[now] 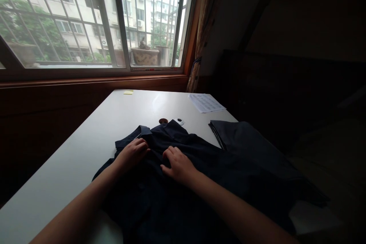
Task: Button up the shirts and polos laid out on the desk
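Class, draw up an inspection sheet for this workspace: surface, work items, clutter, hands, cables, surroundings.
Surface: white table, partly covered.
Work items: dark collared shirt spread out; folded dark cloth at its right.
Clutter: printed papers and yellow note near the far edge; brown round spot and white ring beyond the shirt.
Hands: left hand by the collar, right hand apart from it, both on the shirt; grip unclear.
Cables: nothing seen.
Surroundings: barred window, patterned curtain; right side too dark to read.
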The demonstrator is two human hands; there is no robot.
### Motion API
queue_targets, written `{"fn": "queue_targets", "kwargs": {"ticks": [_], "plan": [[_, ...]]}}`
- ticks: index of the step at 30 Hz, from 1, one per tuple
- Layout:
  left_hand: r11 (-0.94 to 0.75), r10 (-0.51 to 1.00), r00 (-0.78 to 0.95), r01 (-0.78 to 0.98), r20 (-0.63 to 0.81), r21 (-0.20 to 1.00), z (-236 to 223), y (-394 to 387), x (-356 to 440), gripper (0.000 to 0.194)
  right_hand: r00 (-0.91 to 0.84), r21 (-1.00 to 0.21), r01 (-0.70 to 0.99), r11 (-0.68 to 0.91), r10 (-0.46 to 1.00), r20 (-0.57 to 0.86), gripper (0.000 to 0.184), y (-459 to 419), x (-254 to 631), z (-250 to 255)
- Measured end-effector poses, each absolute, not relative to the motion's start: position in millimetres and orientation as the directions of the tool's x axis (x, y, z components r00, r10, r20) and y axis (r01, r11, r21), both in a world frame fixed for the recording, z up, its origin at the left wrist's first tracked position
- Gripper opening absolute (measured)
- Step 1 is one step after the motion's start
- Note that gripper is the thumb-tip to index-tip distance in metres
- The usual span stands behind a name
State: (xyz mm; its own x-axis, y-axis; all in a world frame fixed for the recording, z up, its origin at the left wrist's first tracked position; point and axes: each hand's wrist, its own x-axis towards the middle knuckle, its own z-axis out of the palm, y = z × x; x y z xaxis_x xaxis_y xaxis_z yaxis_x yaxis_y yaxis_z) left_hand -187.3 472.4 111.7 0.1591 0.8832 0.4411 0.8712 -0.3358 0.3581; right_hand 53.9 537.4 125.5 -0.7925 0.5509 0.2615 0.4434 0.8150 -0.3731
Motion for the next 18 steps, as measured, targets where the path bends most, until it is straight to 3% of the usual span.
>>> {"fn": "queue_targets", "kwargs": {"ticks": [3, 8, 15, 18], "plan": [[-0.334, 0.882, 0.158, 0.874, 0.444, 0.352, 110.5, 473.3, -188.0, 0.017, -0.761, -0.401, 0.455, 0.795, 0.582, 0.289, 0.015, 538.3, 51.0, 120.4], [-0.333, 0.880, 0.159, 0.879, 0.448, 0.342, 110.4, 474.1, -187.8, 0.017, -0.751, -0.554, 0.346, 0.757, 0.578, 0.320, 0.008, 547.9, 57.6, 116.3], [-0.328, 0.850, 0.109, 0.875, 0.515, 0.356, 110.9, 473.8, -185.2, 0.019, -0.695, -0.749, 0.269, 0.606, 0.661, 0.284, 0.012, 561.0, 60.0, 114.9], [-0.281, 0.834, 0.075, 0.910, 0.547, 0.304, 117.4, 469.4, -182.5, 0.025, -0.677, -0.798, 0.249, 0.549, 0.688, 0.262, 0.013, 565.3, 61.1, 116.5]]}}
